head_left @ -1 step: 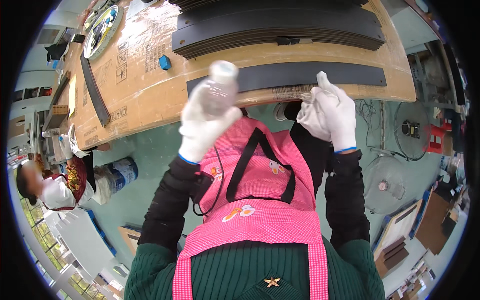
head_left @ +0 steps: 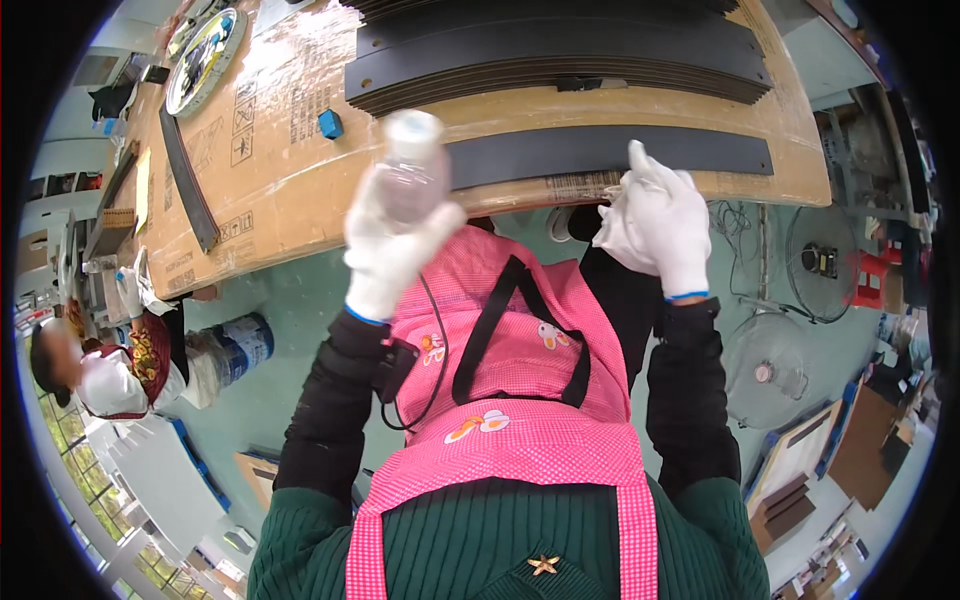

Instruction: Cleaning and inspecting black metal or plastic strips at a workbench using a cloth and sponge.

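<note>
While the left hand (head_left: 383,245) keeps its grip wrapped around a blurred, clear bottle (head_left: 416,178), white top uppermost, the right hand (head_left: 672,225) has its fingers closed on a bunched white cloth (head_left: 613,236), one finger sticking out. On the bench (head_left: 285,205) lies a flat dark strip (head_left: 600,150), its left end hidden behind the bottle; whether the outstretched finger touches it, I cannot tell. Beyond sits a stack of dark strips (head_left: 560,48), with a small blue block (head_left: 330,124) to its left.

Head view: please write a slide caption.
Gloved left hand holds a bottle near the dark strip; right hand clutches white cloth.
</note>
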`<state>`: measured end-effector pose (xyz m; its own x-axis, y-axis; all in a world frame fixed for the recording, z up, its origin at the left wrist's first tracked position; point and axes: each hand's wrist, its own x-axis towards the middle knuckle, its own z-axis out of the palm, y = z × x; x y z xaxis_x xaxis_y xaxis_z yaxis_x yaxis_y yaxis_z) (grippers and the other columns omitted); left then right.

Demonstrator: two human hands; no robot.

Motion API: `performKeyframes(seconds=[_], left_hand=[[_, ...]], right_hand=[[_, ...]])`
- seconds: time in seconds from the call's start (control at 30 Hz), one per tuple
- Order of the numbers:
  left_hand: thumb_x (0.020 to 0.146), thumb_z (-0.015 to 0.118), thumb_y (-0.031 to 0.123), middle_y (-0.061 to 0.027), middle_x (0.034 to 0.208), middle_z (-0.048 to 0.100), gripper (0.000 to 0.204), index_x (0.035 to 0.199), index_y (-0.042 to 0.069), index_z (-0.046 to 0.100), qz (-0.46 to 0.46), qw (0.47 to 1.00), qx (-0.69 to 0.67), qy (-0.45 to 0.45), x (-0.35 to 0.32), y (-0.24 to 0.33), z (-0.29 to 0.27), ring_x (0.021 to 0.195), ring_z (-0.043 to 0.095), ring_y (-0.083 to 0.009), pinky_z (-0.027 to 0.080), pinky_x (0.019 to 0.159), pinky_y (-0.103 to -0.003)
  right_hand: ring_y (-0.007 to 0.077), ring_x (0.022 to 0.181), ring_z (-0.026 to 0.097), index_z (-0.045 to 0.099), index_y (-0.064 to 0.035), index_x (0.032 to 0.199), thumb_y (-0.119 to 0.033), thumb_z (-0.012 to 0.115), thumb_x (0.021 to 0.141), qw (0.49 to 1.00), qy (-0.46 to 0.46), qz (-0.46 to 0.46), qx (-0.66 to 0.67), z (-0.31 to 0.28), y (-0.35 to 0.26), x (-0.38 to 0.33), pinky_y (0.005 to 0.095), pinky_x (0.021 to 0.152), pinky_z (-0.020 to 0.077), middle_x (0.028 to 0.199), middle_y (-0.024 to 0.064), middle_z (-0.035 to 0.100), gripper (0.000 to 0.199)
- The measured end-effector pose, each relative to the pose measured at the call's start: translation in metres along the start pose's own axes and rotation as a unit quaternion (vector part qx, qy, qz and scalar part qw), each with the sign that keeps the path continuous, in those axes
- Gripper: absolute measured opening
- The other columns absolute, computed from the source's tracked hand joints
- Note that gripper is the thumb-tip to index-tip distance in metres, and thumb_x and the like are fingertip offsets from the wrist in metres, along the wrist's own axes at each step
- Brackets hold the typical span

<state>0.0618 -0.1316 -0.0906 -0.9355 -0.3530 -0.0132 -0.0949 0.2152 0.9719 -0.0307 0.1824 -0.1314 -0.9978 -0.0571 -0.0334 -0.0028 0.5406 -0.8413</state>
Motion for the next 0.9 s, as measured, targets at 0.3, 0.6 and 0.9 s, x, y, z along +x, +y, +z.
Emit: performKeyframes(seconds=[0.3,0.6,0.9], left_hand=[[0.093,0.081,0.0,-0.0073,0.128,0.071,0.053,0.142,0.004,0.06,0.177,0.952,-0.078,0.237,0.108,-0.071,-0.124,0.113,0.07,-0.0178,0.057,0.1,-0.035],[0.094,0.083,0.0,-0.0056,0.131,0.07,0.055,0.144,0.006,0.061,0.137,0.954,-0.1,0.245,0.124,-0.112,-0.139,0.119,0.066,-0.0172,0.055,0.102,-0.035],[0.102,0.077,0.014,-0.0125,0.138,0.067,0.056,0.15,-0.003,0.054,0.094,0.97,0.052,0.216,0.12,-0.158,-0.19,0.123,0.065,-0.0232,0.051,0.112,-0.04]], right_hand=[[0.0325,0.098,0.068,0.067,-0.0202,0.121,-0.026,0.07,0.086,0.871,0.012,-0.171,-0.459,0.082,-0.048,-0.011,0.0513,0.08,0.0558,0.105,0.0077,0.066,0.036],[0.0288,0.097,0.067,0.067,-0.0225,0.12,-0.026,0.069,0.087,0.835,0.009,-0.171,-0.522,0.07,-0.021,-0.011,0.0481,0.076,0.0565,0.103,0.0037,0.066,0.033],[0.0336,0.112,0.067,0.07,-0.0165,0.124,-0.022,0.068,0.09,0.804,0.084,0.013,-0.588,-0.062,0.031,0.035,0.0498,0.09,0.0558,0.117,0.0106,0.069,0.035]])
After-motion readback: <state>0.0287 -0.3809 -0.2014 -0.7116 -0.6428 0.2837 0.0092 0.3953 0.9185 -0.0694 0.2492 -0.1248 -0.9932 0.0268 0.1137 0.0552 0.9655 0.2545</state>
